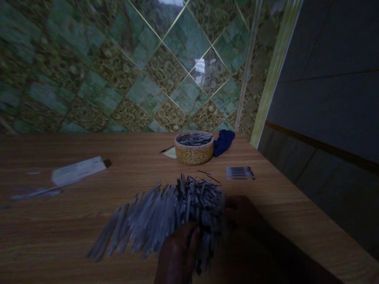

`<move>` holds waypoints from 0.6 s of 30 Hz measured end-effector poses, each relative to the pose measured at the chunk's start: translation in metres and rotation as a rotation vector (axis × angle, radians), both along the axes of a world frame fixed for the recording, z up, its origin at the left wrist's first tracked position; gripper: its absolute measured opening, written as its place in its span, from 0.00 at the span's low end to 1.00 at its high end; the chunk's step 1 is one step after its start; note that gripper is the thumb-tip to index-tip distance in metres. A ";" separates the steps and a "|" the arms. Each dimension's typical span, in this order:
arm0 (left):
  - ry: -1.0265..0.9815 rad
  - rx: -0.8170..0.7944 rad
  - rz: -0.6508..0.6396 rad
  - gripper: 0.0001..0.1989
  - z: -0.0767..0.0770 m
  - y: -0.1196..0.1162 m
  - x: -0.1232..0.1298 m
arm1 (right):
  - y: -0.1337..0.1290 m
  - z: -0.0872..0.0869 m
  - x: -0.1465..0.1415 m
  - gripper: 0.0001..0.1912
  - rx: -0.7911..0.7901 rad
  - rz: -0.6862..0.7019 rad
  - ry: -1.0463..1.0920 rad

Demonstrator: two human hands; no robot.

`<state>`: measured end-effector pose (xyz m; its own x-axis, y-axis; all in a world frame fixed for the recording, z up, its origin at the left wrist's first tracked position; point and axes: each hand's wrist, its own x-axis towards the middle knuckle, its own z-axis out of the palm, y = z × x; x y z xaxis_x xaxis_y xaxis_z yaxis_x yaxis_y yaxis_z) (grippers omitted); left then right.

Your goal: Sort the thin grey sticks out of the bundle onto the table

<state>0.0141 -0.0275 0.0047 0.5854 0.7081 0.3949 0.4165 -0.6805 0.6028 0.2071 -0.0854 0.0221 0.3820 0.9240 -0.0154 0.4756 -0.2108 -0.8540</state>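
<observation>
Head view on my remote screen, dim and a little blurred: nearest to me is the left hand (177,250), at the near side of a heap of slim grey sticks (154,221) that look like pens. I see its fingers bent, with thumb and forefinger close together; whether they have hold of a stick, I cannot tell. The heap lies loose on the wood-grained table (59,236), fanned out toward the left and tangled, with darker pieces among it, toward the right. Just at its right edge I have the right hand (241,211), so dark that I cannot tell how far its fingers are open or what they hold.

Farther out, on the left, lie some clear strips (37,193) and a flat white block (79,170). On the right I see a neat row of sticks (239,172), side by side.

Beyond the heap stands the one container I can make out, a round woven basket (194,155), upright and open, with grey sticks like those in the heap lying inside it up near the rim. A pale yellow paper (171,153) pokes out at its left; a dark blue cloth (224,142) lies against its right. Behind everything rises a tiled wall (189,92).
</observation>
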 end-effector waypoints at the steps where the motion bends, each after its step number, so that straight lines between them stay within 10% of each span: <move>1: 0.003 -0.003 -0.035 0.13 -0.002 -0.002 0.002 | -0.006 0.003 0.010 0.09 0.027 -0.021 0.039; 10: -0.054 -0.042 -0.264 0.11 -0.006 -0.023 0.017 | -0.052 -0.010 0.023 0.06 0.120 -0.069 0.097; 18: 0.040 -0.064 -0.401 0.13 -0.020 -0.025 0.024 | -0.038 -0.010 0.018 0.07 0.093 -0.127 0.264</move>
